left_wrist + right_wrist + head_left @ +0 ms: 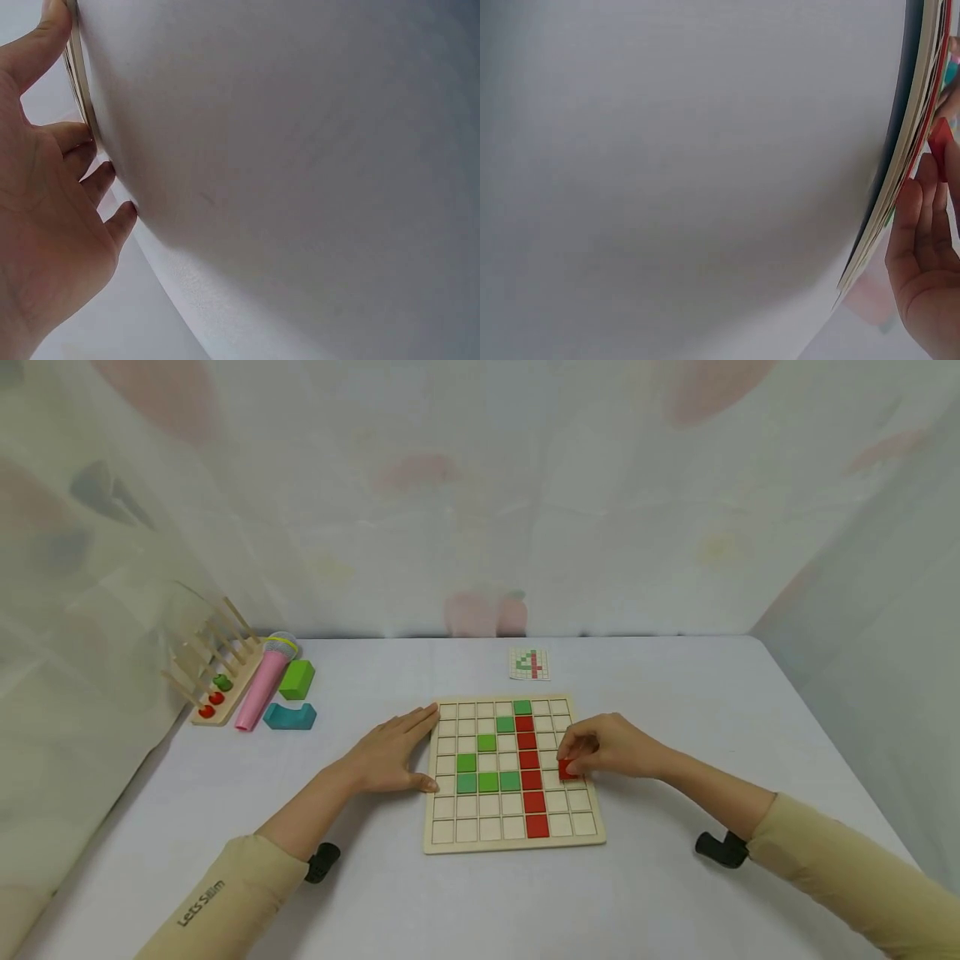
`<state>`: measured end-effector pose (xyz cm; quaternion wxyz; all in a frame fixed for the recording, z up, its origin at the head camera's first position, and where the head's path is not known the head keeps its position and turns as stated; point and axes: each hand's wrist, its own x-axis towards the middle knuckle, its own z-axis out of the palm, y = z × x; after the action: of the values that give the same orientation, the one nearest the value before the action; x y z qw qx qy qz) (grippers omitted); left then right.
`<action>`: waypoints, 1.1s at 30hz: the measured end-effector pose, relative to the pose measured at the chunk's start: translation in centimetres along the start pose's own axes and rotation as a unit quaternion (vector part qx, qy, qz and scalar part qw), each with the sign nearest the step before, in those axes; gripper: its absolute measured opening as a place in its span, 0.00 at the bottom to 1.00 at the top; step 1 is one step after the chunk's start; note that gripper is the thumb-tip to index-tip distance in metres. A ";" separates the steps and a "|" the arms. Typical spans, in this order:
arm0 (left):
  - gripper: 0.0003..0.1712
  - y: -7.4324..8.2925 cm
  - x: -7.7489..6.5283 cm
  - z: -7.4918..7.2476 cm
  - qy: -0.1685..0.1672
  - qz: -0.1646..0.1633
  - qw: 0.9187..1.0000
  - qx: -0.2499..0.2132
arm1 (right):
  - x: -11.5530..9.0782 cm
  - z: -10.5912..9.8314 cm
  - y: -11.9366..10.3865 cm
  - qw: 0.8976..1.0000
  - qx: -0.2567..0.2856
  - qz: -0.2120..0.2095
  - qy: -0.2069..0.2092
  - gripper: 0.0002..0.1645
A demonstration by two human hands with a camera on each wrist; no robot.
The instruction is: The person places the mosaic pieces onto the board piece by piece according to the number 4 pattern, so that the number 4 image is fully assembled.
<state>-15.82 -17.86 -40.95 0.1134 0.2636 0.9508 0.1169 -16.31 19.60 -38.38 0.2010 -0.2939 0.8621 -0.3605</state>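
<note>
A wooden grid board lies on the table, holding a column of red square tiles and several green tiles. My right hand pinches one more red tile between thumb and fingers, over the right-hand squares. In the right wrist view this red tile is tilted between the fingertips. My left hand rests at the board's left side, its fingers and thumb spread and touching the edge. The left wrist view shows this hand against the board's rim.
Behind the board lies a small pattern card with green and red squares. At the left stand a pegged wooden rack, a pink toy microphone, a green block and a teal curved block. Curtains surround the white table.
</note>
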 end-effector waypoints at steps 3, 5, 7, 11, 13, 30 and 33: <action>0.66 -0.1 0.0 0.1 -0.001 0.001 1.000 -0.001 | 0.4 0.5 -0.2 1.000 0.004 -0.002 0.002 0.05; 0.66 -0.1 0.0 0.1 -0.002 0.001 1.000 -0.001 | 0.6 0.8 -0.3 1.000 0.005 0.001 0.003 0.05; 0.66 -0.1 0.0 0.1 -0.003 0.002 1.000 -0.001 | 0.8 1.1 -0.4 1.000 0.003 0.004 0.004 0.05; 0.65 -0.1 0.0 0.1 -0.003 0.002 1.000 0.000 | 1.0 1.4 -0.7 1.000 -0.001 0.015 0.005 0.05; 0.65 -0.1 0.0 0.1 -0.002 0.004 1.000 0.000 | 1.0 1.6 -0.9 1.000 -0.003 0.021 0.006 0.05; 0.66 0.0 0.0 0.1 -0.002 -0.001 1.000 0.005 | 1.1 2.0 -0.6 0.999 -0.031 0.020 0.013 0.05; 0.66 0.0 0.0 0.1 -0.004 -0.005 1.000 0.004 | 1.1 2.1 -0.6 0.999 -0.034 0.019 0.015 0.05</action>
<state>-15.84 -17.82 -41.02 0.1170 0.2603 0.9520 0.1109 -15.76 17.46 -39.52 0.1848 -0.2784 0.8823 -0.3316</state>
